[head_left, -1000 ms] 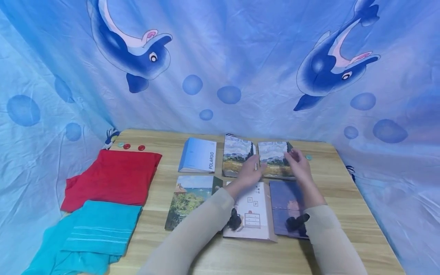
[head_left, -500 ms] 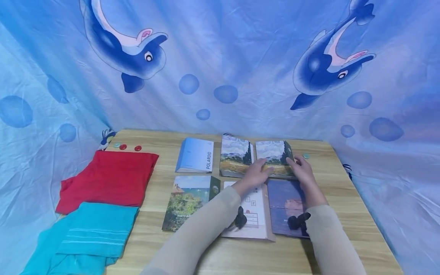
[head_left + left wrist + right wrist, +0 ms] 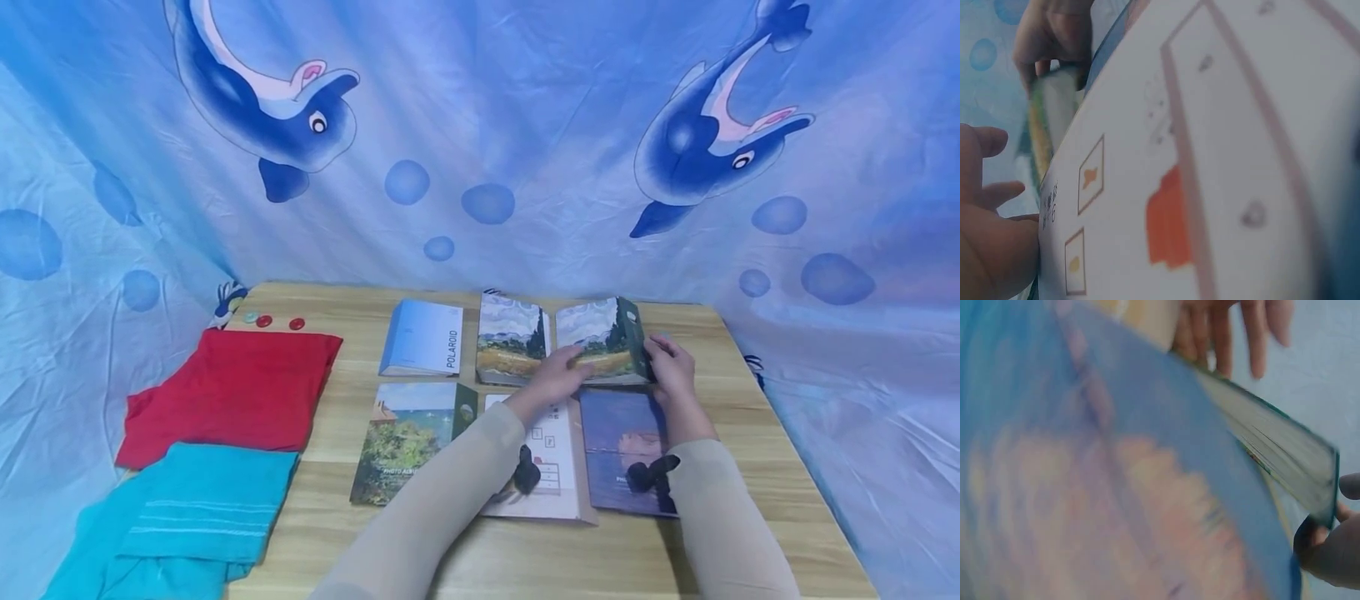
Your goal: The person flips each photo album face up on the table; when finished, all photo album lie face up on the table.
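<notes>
At the back right of the table lies a photo album with a painted landscape of a cypress and a golden field. Its dark green spine faces right. My right hand holds that spine side, with thumb and fingers around the green corner in the right wrist view. My left hand reaches over to the album's front left, its fingers spread; the left wrist view also shows the fingers apart. A matching landscape album sits just left of it. Below my right wrist lies a purple album.
A blue Polaroid album, a green garden-scene album and a white album, partly under my left sleeve, complete the two rows. Folded red cloth and turquoise cloth lie left, with small red discs behind.
My left hand has come down to the landscape album's front edge. My right hand has shifted slightly right to its spine side, and more of the green spine now shows.
</notes>
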`<state>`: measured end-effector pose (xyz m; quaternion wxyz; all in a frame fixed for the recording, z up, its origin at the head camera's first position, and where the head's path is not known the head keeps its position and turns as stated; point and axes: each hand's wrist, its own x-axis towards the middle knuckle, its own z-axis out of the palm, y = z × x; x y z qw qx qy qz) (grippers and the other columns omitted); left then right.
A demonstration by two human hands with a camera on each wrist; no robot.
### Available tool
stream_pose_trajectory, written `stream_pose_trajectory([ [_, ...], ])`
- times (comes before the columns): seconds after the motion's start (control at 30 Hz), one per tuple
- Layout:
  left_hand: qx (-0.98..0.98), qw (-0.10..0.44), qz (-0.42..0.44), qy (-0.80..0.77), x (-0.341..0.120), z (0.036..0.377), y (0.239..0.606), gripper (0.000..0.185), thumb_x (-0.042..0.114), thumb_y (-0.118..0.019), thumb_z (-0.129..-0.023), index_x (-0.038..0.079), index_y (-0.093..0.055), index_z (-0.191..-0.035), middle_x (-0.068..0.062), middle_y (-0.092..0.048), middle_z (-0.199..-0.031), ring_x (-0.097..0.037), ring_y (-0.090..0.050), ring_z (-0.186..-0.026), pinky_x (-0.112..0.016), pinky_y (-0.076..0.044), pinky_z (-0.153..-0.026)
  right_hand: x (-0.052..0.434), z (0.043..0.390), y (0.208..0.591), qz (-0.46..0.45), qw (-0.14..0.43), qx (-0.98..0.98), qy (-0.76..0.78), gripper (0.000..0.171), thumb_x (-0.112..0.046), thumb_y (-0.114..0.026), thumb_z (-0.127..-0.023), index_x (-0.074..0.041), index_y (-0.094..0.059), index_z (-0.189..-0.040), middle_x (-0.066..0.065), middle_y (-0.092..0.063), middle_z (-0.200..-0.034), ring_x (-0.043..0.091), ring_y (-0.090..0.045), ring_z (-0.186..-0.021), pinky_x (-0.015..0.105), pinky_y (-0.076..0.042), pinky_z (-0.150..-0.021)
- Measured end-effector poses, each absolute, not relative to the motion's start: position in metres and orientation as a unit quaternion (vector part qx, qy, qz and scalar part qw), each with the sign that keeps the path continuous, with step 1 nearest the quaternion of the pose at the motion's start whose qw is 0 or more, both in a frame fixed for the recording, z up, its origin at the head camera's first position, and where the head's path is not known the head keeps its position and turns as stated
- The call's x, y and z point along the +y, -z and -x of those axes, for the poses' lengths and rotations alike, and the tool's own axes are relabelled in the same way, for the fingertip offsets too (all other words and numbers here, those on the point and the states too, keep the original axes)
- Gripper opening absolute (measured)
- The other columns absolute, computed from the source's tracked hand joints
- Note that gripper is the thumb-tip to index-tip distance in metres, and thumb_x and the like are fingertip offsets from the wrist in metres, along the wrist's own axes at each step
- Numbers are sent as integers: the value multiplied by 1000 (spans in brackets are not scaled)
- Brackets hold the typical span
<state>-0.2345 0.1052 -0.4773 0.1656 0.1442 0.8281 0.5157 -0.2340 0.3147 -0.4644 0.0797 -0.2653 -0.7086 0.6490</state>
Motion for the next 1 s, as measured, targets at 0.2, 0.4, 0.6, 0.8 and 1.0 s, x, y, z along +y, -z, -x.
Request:
stream_pose_trajectory([
  [0.2,834,173,-163,-498,106,231,472,66,53,-48,-103,21,-35,-159,-5,-27,-166,-27,-24,-152,-48,-22,-122,311,237,455,265,73,-634,-723,48,-12,-57,-103,-1,-48,-149,-2,-57,-122,23,-49,-134,16,-53,-86],
  [0.4,831,168,-163,-504,109,229,466,74,62,-43,-102,22,-27,-162,-3,-24,-167,-25,-22,-153,-49,-22,-122,307,235,444,236,68,-615,-749,46,-8,-54,-103,-4,-51,-148,-1,-57,-125,17,-55,-122,15,-54,-78],
  [0.6,801,165,-154,-554,115,229,464,80,69,-42,-98,23,-27,-162,-3,-32,-164,-28,-31,-149,-50,-28,-120,295,228,429,181,79,-552,-810,38,-8,-62,-100,-9,-62,-138,-7,-64,-108,8,-63,-98,17,-56,-76],
  [0.8,773,144,-141,-602,118,230,456,72,67,-42,-99,32,-31,-160,0,-42,-158,-25,-44,-142,-44,-38,-114,281,224,424,128,83,-555,-818,30,-12,-70,-96,-14,-70,-126,-8,-68,-103,7,-65,-91,19,-55,-77],
  [1.0,748,129,-144,-635,114,232,450,64,54,-52,-101,30,-36,-158,0,-46,-156,-23,-46,-140,-40,-39,-114,271,224,433,156,68,-583,-794,34,-21,-71,-97,-14,-66,-130,-9,-64,-110,6,-63,-96,18,-51,-81],
])
